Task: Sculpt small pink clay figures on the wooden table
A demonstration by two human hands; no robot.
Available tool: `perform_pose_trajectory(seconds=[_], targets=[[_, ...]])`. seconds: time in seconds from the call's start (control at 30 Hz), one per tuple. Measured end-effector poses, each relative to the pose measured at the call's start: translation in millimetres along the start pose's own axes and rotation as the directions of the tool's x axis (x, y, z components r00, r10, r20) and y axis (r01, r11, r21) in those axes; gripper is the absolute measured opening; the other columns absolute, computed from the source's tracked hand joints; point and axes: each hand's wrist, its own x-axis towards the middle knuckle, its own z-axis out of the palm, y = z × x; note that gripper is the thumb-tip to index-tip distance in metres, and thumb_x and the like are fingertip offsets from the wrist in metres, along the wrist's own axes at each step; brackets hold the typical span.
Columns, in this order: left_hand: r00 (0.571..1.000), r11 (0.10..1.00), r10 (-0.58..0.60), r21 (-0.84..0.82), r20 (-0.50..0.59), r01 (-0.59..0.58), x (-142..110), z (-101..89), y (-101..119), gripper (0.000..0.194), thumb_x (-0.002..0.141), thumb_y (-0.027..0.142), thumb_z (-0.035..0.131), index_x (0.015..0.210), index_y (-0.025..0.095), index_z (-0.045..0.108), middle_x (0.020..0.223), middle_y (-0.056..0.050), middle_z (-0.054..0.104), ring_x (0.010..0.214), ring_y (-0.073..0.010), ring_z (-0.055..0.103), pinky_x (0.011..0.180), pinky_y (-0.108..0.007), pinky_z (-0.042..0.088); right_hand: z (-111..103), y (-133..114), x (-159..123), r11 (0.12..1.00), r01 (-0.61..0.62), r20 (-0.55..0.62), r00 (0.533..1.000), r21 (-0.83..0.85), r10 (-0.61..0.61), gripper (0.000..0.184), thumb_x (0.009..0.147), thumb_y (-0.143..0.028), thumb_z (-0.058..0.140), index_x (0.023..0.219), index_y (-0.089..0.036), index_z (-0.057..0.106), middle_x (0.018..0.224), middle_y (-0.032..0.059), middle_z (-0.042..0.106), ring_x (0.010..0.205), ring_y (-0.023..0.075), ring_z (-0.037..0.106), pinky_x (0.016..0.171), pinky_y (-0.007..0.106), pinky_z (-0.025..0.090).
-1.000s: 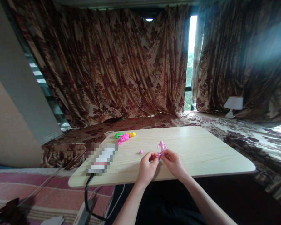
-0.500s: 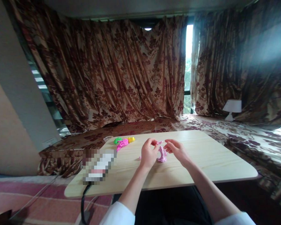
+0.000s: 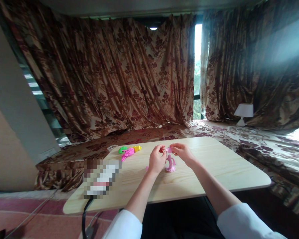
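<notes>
My left hand (image 3: 157,161) is raised over the table, its thumb and fingers pinched on the near end of a small, flat piece of pink modelling clay (image 3: 169,150). The fingertips of my right hand (image 3: 183,153) close on the other side of that piece. Just below, a pink clay figure (image 3: 170,164) stands upright on the pale wooden table (image 3: 214,166), with a wide base and a curved arm-like part at its right. A small pink bit (image 3: 147,168) lies left of my left wrist, partly hidden by it.
At the table's back left lie bright pink (image 3: 128,153), green (image 3: 122,150) and yellow (image 3: 137,148) things, touching one another. A blurred-out object (image 3: 103,178) with a black cable rests near the left edge. Behind are a cloth-covered ledge, patterned curtains (image 3: 139,73) and a white lamp (image 3: 244,110).
My right hand has moved left and now grips the pink clay piece along with my left hand. The piece looks broader. The whole view has shifted slightly.
</notes>
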Motion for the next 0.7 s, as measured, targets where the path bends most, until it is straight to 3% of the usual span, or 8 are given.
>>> perform_pose_trajectory(seconds=[0.1,0.2,0.33,0.47,0.7], targets=[[0.991,0.988,-0.127,-0.08,0.044,0.13,-10.0,0.1,-11.7,0.03,0.073,0.023,0.058,0.102,0.017,0.056,0.088,-0.006,0.064,0.08,-0.0158,0.06,0.071,-0.028,0.046,-0.7,3.0,4.7,1.0,-0.024,-0.002,1.0,-0.02,0.024,0.029,0.067,-0.036,0.062,0.084,-0.013,0.068,0.07,0.0041,0.067,0.06,0.0117,0.057,0.056,0.024,0.042],[0.978,0.973,-0.189,-0.115,0.09,0.198,-20.3,2.4,-18.6,0.053,0.069,0.026,0.064,0.118,0.018,0.046,0.092,-0.006,0.063,0.091,-0.0177,0.059,0.078,-0.031,0.044,-1.5,5.0,5.5,0.998,-0.042,0.013,0.999,-0.04,0.043,0.031,0.068,-0.038,0.061,0.084,-0.013,0.069,0.072,0.0049,0.068,0.061,0.0123,0.057,0.058,0.024,0.041],[0.981,0.977,-0.158,-0.124,0.112,0.171,-26.1,8.5,-21.4,0.067,0.069,0.021,0.064,0.129,0.021,0.034,0.086,-0.003,0.063,0.085,-0.0153,0.06,0.079,-0.031,0.043,-2.0,6.0,2.2,0.996,-0.066,0.028,0.997,-0.063,0.068,0.03,0.068,-0.038,0.061,0.084,-0.014,0.07,0.074,0.0046,0.068,0.064,0.0132,0.056,0.059,0.025,0.039],[0.984,0.982,-0.137,-0.116,0.11,0.15,-27.3,11.6,-21.9,0.067,0.072,0.019,0.06,0.132,0.022,0.031,0.079,-0.001,0.062,0.075,-0.0138,0.06,0.074,-0.029,0.045,-2.0,5.7,-2.1,0.994,-0.082,0.049,0.995,-0.073,0.086,0.03,0.067,-0.038,0.061,0.084,-0.015,0.07,0.077,0.0048,0.068,0.067,0.0147,0.057,0.06,0.026,0.039],[0.991,0.994,-0.057,-0.085,0.119,0.067,-29.4,8.9,-21.0,0.065,0.073,0.02,0.059,0.131,0.022,0.032,0.081,-0.001,0.062,0.08,-0.0138,0.06,0.082,-0.031,0.043,-2.1,8.0,-5.7,0.994,-0.086,0.061,0.994,-0.072,0.091,0.028,0.066,-0.036,0.061,0.084,-0.016,0.07,0.076,0.0036,0.068,0.066,0.0137,0.057,0.059,0.024,0.038]])
